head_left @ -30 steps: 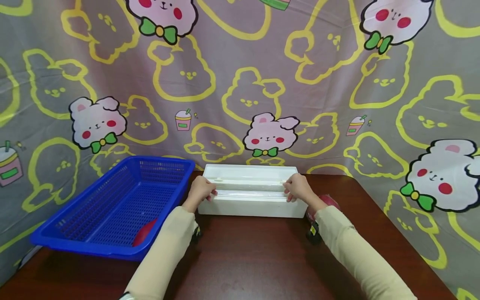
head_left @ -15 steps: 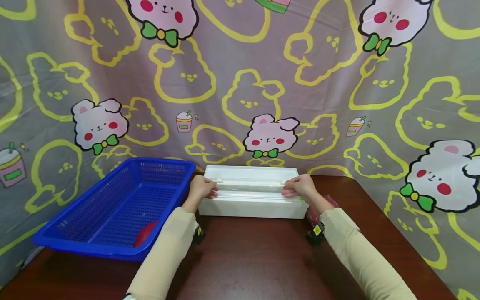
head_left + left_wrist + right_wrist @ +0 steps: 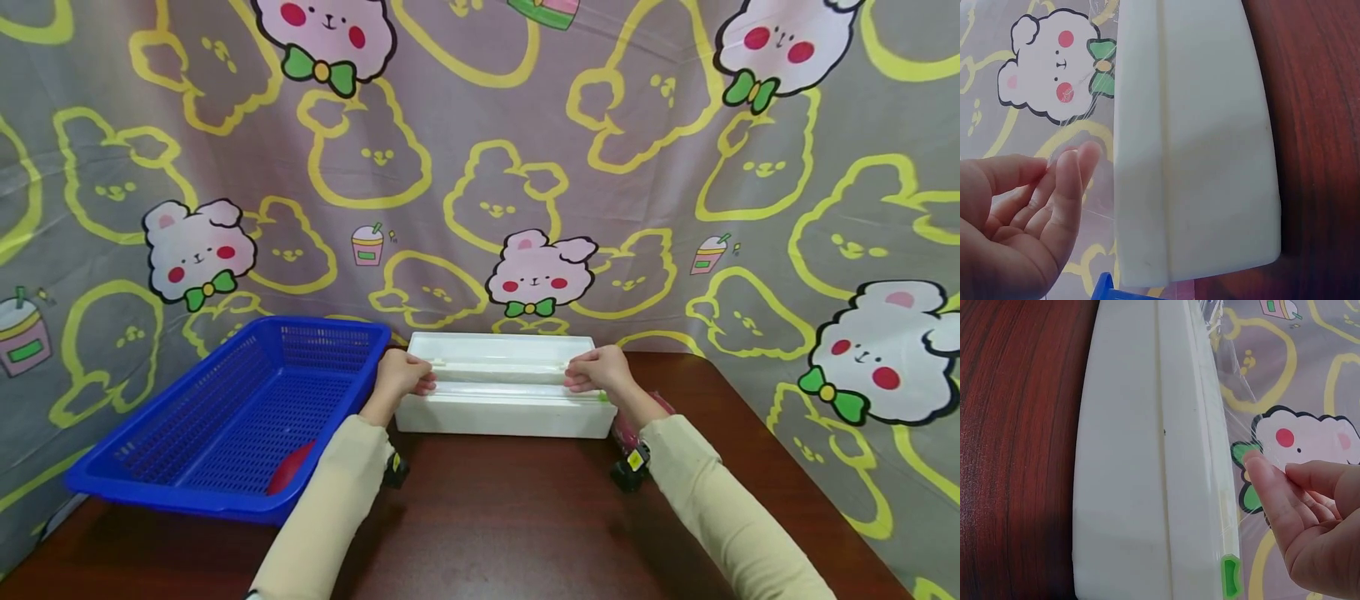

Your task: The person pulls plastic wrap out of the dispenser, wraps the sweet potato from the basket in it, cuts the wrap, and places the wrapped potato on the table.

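A long white cling film dispenser (image 3: 502, 417) stands at the back of the table with its lid raised. A pale roll (image 3: 498, 372) lies inside it. Clear cling film (image 3: 1225, 365) stretches up from the box, its lines visible in both wrist views. My left hand (image 3: 401, 379) pinches the film between thumb and fingertips near the left end of the box. At the right end, my right hand (image 3: 602, 372) pinches the film's other side. A green slider (image 3: 1230, 577) sits on the box edge below the right hand.
A blue plastic basket (image 3: 172, 498) stands on the left, with a red object (image 3: 291, 468) partly visible in it. Behind my right wrist lies a reddish, film-wrapped object (image 3: 626, 435), mostly hidden. A patterned cloth (image 3: 645, 192) hangs behind the brown table (image 3: 502, 525).
My right hand has shifted slightly and its lower fingers are straighter than a second ago. The green slider has come into view beside it. My left hand has stayed almost still.
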{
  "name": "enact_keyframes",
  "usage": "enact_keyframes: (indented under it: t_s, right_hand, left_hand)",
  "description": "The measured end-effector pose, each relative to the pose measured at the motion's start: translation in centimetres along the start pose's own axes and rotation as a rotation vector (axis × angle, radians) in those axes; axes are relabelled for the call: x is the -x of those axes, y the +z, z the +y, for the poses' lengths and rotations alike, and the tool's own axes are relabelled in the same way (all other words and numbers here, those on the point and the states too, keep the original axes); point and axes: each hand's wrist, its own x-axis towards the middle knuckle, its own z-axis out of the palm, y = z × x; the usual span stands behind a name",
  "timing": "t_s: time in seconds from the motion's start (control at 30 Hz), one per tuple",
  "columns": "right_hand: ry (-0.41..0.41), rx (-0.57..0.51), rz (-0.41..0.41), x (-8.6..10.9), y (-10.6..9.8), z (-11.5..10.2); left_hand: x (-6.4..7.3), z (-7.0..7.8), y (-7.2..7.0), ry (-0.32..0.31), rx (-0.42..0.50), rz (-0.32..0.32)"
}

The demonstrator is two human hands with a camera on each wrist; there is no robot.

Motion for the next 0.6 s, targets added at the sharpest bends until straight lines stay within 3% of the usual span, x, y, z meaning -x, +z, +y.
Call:
enact_keyframes:
  t_s: [0.6]
  right_hand:
    - [-0.032,-0.032,-0.032,0.6,-0.5,-1.2]
  left_hand:
    - [0.3,1.1,-0.5,0.031,0.036,-0.036]
